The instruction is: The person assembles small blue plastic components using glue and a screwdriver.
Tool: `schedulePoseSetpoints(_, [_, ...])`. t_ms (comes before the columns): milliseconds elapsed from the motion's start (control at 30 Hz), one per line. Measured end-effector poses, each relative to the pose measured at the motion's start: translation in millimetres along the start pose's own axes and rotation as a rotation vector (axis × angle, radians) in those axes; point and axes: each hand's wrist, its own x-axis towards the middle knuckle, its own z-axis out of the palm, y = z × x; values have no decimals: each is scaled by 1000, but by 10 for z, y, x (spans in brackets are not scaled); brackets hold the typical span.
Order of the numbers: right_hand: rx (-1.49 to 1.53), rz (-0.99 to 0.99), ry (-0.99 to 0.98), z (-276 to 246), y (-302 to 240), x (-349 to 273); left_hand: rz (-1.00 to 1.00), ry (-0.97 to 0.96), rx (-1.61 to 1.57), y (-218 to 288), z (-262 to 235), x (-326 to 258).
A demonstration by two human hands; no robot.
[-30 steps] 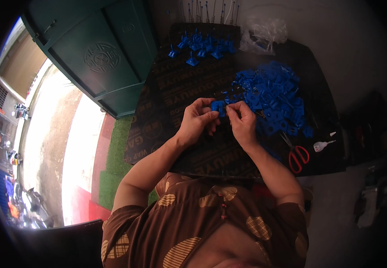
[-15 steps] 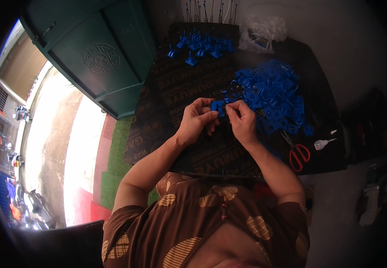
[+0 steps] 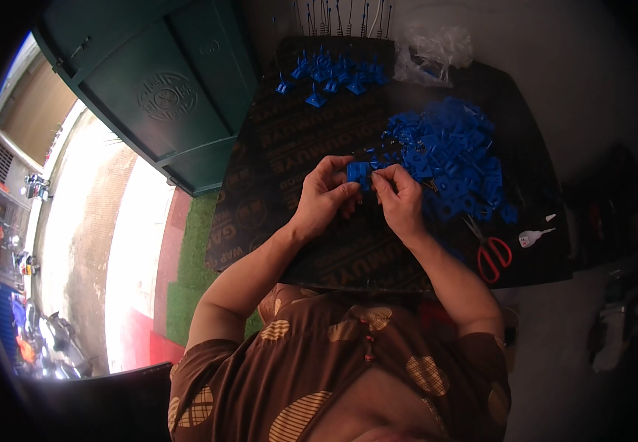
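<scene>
A small blue plastic piece (image 3: 358,173) sits between the 2 hands, pinched by the left hand (image 3: 324,195) and the right hand (image 3: 400,197) above the black board (image 3: 275,199). It looks squarish, though detail is unclear. A loose blue pile (image 3: 451,158) lies just right; a clear bag (image 3: 433,55) beyond looks crumpled.

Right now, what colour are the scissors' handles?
Red, on the scissors; clearest in the head view.

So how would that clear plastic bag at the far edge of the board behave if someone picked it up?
The clear plastic bag lies crumpled and see-through, so it is probably floppy and very light. Its glossy film looks slippery, and a push would likely slide or crush it rather than tip it. Lying beside the blue plastic parts, it might brush them.
</scene>
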Motion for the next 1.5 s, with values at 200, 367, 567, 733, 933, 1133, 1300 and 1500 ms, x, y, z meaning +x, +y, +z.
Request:
schedulePoseSetpoints(200, [4,-24,-3,-2,-8,3,43,0,25,-17,-5,0])
schedulePoseSetpoints(367, [5,-38,-2,-4,3,5,52,-3,24,-24,-6,-1])
schedulePoseSetpoints(567, [8,-65,-8,-3,19,13,68,-1,27,-29,-9,-3])
schedulePoseSetpoints(733, [8,-125,16,15,37,20,72,3,26,-45,-12,2])
schedulePoseSetpoints(933, [7,-109,7,0,16,19,39,8,46,-3,-3,-2])
schedulePoseSetpoints(1133, [-36,-81,-15,10,-40,-6,11,29,-39,-86,-51,9])
schedulePoseSetpoints(1300, [-23,-70,-30,2,-17,-6,-14,42,-58,-97,-45,16])
schedulePoseSetpoints(1500, [46,-25,-45,-6,-19,6,-69,45,-113,-38,-26,11])
